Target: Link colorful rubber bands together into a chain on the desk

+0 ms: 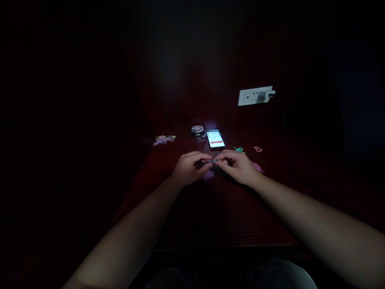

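Observation:
My left hand [192,165] and my right hand [237,165] meet over the middle of the dark red table [198,216]. Thumb and fingers of both are pinched on a small teal elastic band [213,161], stretched in the narrow gap between the fingertips. Its ends are hidden by the fingers. Just below the left fingertips lies a pile of purple bands [207,176]. Pink bands [258,167] lie partly hidden behind my right hand. Beyond that hand are green bands [238,149] and an orange looped band [258,149].
A lit phone [216,140] lies beyond my hands, beside a clear round container [197,134]. At the far left is a mixed pile of coloured bands [164,139]. A wall socket [255,96] with a plug is at the back right. The surroundings are very dark.

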`<state>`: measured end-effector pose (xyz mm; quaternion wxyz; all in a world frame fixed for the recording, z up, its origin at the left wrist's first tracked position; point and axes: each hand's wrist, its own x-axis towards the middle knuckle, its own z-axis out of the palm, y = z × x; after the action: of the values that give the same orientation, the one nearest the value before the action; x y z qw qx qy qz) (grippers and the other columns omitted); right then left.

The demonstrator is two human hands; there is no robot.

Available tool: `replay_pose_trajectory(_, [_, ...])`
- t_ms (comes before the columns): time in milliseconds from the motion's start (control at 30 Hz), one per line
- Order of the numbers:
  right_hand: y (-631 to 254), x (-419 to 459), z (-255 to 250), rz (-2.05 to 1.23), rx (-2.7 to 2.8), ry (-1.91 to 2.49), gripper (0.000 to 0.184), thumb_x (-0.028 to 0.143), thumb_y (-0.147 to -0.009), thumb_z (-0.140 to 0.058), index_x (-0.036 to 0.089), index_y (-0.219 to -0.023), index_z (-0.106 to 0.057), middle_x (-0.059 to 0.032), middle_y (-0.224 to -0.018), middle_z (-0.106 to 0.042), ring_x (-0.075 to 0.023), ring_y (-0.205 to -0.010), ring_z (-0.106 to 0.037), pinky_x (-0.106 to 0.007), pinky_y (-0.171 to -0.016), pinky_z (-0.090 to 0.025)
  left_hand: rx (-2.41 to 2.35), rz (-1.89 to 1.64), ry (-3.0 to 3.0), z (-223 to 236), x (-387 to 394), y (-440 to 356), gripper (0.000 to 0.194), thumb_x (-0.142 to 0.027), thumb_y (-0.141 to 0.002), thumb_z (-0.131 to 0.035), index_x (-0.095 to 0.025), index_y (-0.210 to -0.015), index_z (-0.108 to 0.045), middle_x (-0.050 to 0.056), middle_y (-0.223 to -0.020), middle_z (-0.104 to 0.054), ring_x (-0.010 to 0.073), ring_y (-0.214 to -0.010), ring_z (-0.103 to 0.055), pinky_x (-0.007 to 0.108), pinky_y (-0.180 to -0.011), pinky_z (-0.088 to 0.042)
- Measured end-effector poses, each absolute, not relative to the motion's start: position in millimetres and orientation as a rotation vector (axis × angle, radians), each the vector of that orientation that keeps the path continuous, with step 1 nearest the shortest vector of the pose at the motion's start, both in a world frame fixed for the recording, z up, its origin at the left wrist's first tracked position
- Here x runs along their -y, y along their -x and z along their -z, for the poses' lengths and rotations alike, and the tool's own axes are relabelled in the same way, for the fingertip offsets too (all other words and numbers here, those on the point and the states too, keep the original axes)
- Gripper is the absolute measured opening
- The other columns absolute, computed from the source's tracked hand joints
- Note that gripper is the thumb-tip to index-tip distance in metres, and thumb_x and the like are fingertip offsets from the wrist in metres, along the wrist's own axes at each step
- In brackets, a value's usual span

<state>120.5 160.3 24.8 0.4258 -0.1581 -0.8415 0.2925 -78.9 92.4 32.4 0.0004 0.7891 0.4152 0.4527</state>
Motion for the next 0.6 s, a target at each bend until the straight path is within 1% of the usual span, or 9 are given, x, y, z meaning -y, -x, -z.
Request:
replay_pose_trajectory(133, [-120.1,-159.7,-25.3,-0.747,2.088,0.391,0.015,0.028,-0.085,-0.065,0.017,-0.092,-0.071,0.0006,-0.069,-0.054,-0.0111,-0.059,-0.047,-0.027,-0.057,-0.04,-1.303,-1.442,-2.514,-31.4,-92.9,79.2,0.013,-0.025,-0.083,-0.069,-0.02,-0.094,-0.071,0.004,-0.089,-0.073,0.0157,-0.081,-0.066,0.032,-0.076,-0.054])
replay_pose_trajectory(333, [-118.5,-159.5,-21.5,-0.894,2.016,0.408,0.018,0.03,-0.081,-0.068,0.018,-0.094,-0.065,0.003,-0.068,-0.054,-0.0074,-0.05,-0.041,-0.023,-0.049,-0.036,-1.329,-1.432,-2.513,-32.1,-91.6,80.1,0.011,-0.026,-0.083,-0.069,-0.02,-0.091,-0.07,0.003,-0.086,-0.072,0.0152,-0.078,-0.065,0.031,-0.074,-0.053])
replay_pose_trajectory(467, [-118.8,-158.6,-22.6,-0.827,2.027,0.406,0.015,0.028,-0.082,-0.068,0.017,-0.092,-0.067,0.0021,-0.07,-0.054,-0.0083,-0.053,-0.044,-0.025,-0.053,-0.038,-1.326,-1.433,-2.512,-33.4,-90.8,79.6,0.01,-0.027,-0.083,-0.069,-0.019,-0.089,-0.069,0.003,-0.082,-0.07,0.0141,-0.075,-0.063,0.029,-0.07,-0.052])
replay_pose_trajectory(600, [-118.9,-157.1,-25.3,-0.778,2.06,0.42,0.012,0.027,-0.083,-0.065,0.017,-0.09,-0.068,0.0017,-0.068,-0.052,-0.0099,-0.057,-0.046,-0.026,-0.056,-0.039,-1.342,-1.412,-2.503,-34.4,-89.7,78.6,0.011,-0.027,-0.082,-0.069,-0.019,-0.089,-0.068,0.003,-0.081,-0.069,0.0138,-0.074,-0.063,0.029,-0.07,-0.052])
